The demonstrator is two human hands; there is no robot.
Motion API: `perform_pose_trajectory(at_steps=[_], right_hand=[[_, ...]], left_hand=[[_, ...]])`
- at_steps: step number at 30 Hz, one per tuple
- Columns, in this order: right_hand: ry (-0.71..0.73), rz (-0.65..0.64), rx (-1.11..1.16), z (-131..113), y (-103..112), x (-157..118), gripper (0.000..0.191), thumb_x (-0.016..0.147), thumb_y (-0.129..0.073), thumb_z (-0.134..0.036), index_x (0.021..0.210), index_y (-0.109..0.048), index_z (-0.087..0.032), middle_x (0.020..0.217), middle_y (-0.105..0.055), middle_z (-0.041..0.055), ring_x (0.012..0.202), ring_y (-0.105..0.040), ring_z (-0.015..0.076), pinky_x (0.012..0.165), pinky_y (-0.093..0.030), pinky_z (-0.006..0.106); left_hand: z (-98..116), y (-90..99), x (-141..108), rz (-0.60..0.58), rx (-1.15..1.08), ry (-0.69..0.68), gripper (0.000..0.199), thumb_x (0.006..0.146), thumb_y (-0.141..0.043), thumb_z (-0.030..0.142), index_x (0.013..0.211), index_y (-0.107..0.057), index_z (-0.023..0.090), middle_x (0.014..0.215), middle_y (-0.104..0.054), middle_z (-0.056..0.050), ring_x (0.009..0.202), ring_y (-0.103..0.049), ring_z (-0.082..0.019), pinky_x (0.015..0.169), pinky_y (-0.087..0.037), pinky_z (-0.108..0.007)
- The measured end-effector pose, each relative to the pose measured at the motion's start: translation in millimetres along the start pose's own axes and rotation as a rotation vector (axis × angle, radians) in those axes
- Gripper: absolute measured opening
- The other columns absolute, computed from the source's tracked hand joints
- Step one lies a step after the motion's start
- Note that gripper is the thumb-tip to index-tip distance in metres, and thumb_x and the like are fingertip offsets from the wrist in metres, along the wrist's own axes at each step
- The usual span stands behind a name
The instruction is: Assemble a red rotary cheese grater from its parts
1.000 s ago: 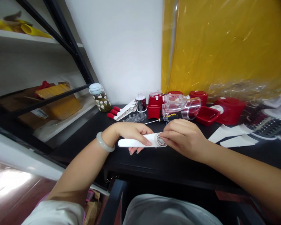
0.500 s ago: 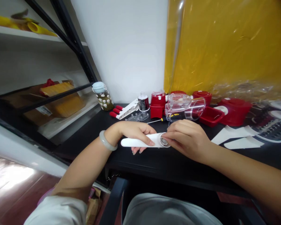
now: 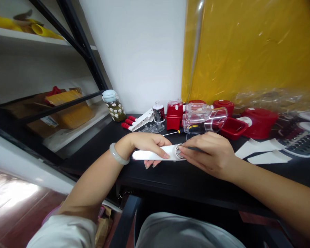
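Note:
A long white plastic handle (image 3: 144, 155) lies level across my left hand (image 3: 151, 146), which is closed round its middle with the thumb on top. At its right end is a round opening with a greyish ring-like part (image 3: 179, 152) inside. The fingertips of my right hand (image 3: 209, 151) are pinched together at that opening, on the greyish part. Behind my hands lie a yellow-tipped screwdriver (image 3: 173, 133), a clear flat part (image 3: 156, 128) and white handles with red ends (image 3: 138, 120).
On the black table (image 3: 150, 179) stand a patterned bottle (image 3: 114, 106), a metal grater drum (image 3: 158, 113), red housings (image 3: 174, 115), a clear housing (image 3: 204, 119) and a red tray (image 3: 234, 128). White curved pieces (image 3: 268, 157) lie at the right. Shelves (image 3: 74, 132) rise at the left.
The white handle's right end has tilted slightly up and moved a little left. My right fingertips have shifted slightly at its opening. Both hands keep their holds.

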State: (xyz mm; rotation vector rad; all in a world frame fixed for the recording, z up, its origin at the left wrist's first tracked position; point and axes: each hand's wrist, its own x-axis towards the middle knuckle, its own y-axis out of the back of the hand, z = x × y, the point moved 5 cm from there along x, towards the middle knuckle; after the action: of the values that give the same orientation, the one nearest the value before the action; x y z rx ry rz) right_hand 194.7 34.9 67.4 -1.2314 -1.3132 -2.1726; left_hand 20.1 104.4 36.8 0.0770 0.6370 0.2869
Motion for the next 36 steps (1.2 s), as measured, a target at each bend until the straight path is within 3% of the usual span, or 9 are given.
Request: perform_pose_trajectory(at_steps=[10,25,36], right_hand=[[0.047,-0.010,-0.037,0.4,1.0,-2.6,0.010,0.089,-0.065,-0.023,0.096,-0.072,-0.019,0.093,-0.078,0.0014,0.075,-0.069,0.0117,0.063,-0.041,0.028],[0.079,-0.033,-0.037,-0.2,-2.8,-4.4,0.020,0.087,-0.064,-0.025,0.104,-0.070,-0.016,0.102,-0.076,0.0090,0.089,-0.070,0.0192,0.070,-0.048,0.031],[0.014,-0.045,0.052,5.0,-7.8,-8.4,0.017,0.087,-0.063,-0.023,0.102,-0.071,-0.019,0.105,-0.076,0.0080,0.092,-0.071,0.0184,0.073,-0.050,0.031]], left_hand=[[2.2,-0.1,-2.1,-0.004,-0.006,-0.007,0.033,0.082,-0.071,0.040,0.098,-0.056,0.016,0.060,-0.069,0.000,0.043,-0.065,-0.016,0.039,-0.054,-0.022],[2.0,-1.1,-2.5,-0.021,-0.017,-0.031,0.031,0.083,-0.070,0.040,0.097,-0.056,0.015,0.060,-0.069,0.001,0.043,-0.065,-0.016,0.038,-0.053,-0.020],[-0.7,1.2,0.9,-0.030,-0.032,-0.037,0.033,0.083,-0.070,0.041,0.098,-0.055,0.016,0.061,-0.069,0.000,0.044,-0.066,-0.016,0.038,-0.054,-0.020]])
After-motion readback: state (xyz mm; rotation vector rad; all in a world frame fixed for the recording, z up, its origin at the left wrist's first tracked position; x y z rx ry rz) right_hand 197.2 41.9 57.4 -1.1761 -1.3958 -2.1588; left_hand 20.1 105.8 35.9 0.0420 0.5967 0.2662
